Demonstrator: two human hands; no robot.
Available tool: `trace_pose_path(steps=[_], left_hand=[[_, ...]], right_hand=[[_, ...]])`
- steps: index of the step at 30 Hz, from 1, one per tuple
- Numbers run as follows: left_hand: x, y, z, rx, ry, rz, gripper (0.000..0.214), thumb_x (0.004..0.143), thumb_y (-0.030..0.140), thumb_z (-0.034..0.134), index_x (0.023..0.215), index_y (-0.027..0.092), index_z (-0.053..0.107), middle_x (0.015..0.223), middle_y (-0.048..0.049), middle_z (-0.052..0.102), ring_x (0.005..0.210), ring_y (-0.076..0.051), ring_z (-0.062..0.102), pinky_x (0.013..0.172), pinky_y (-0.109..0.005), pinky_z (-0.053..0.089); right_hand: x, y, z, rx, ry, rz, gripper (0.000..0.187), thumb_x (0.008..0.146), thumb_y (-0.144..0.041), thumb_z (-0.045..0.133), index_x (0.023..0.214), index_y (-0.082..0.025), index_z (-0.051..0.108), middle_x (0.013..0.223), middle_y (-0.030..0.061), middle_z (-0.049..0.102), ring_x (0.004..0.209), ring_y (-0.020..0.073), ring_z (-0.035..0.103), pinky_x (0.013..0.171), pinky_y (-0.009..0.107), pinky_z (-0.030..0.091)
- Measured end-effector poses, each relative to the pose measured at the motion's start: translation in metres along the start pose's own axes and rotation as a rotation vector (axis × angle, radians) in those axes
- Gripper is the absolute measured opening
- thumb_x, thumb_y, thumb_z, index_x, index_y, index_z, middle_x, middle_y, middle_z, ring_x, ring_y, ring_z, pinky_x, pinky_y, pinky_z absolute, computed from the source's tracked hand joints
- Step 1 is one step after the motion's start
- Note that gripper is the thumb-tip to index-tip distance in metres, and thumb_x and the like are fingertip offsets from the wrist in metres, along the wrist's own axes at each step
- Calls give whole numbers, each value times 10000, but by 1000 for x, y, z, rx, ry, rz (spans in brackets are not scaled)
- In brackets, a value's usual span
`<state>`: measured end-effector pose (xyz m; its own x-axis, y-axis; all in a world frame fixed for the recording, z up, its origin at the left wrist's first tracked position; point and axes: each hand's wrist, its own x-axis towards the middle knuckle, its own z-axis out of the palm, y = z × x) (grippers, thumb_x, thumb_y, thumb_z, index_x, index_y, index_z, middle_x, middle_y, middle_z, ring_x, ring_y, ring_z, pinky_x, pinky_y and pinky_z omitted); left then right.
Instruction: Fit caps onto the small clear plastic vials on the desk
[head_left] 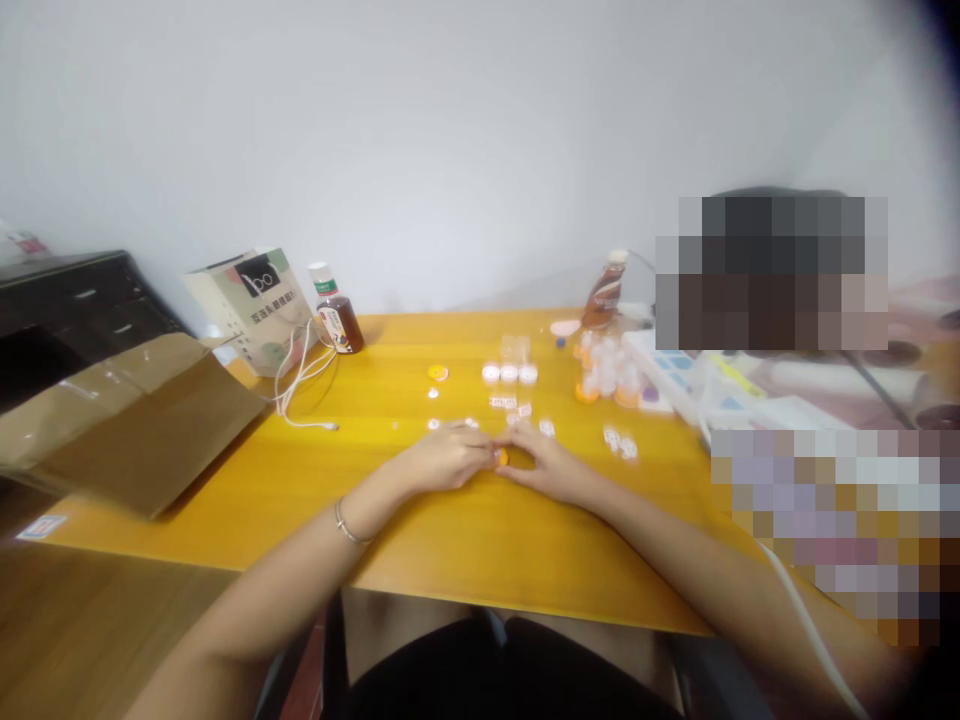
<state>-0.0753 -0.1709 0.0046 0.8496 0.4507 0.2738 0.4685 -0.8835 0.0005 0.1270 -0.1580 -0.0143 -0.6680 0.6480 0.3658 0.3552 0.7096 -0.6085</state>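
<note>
Left hand (pixel 448 462) and right hand (pixel 550 468) meet, fingertips pinching an orange cap (pixel 502 457) — finished-looking vials (pixel 611 378) stand beyond, white caps (pixel 509 373) lie loose, seemingly undone.

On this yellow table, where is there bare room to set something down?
Bare: the table between the cardboard box and the left hand, nearer than the white cable; also the near edge, this side of both hands. Crowded: beyond the right hand, around the white caps and small bottles.
</note>
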Motion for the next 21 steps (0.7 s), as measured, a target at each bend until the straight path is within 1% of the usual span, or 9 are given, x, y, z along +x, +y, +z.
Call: trace_pose_path(steps=[2,4,10,16,21], left_hand=[[-1,0,-2,-40,-9,-5,242,878,214,375,925,190,611,923,-46,633,868,-148,572,766,-295,396],[-1,0,-3,-95,8,-31,234,877,230,384,926,189,610,914,-47,631,876,-145,569,778,-290,402],[2,0,-3,-228,115,-196,218,871,228,393,928,173,596,882,-52,613,846,-135,559,773,-265,424],[5,3,7,-284,111,-277,145,834,231,466,868,170,593,883,-43,593,837,-137,556,768,-250,424],[8,8,8,-315,121,-337,132,823,238,483,854,163,587,857,-41,586,824,-140,550,755,-255,421]], right_hand=[[0,0,0,0,-1,0,217,730,-232,596,941,-187,571,920,63,563,910,201,534,806,354,444],[0,-1,-1,-1,-1,0,196,734,-242,593,921,-185,575,912,62,563,900,199,536,805,353,444],[0,1,1,-8,5,4,218,742,-254,587,952,-197,565,923,54,558,894,187,540,813,343,442],[0,3,2,-14,3,0,195,747,-259,585,931,-200,566,915,52,557,900,188,534,804,337,442],[1,4,2,-9,-13,-18,179,758,-264,574,924,-199,567,909,48,556,889,180,526,811,332,434]])
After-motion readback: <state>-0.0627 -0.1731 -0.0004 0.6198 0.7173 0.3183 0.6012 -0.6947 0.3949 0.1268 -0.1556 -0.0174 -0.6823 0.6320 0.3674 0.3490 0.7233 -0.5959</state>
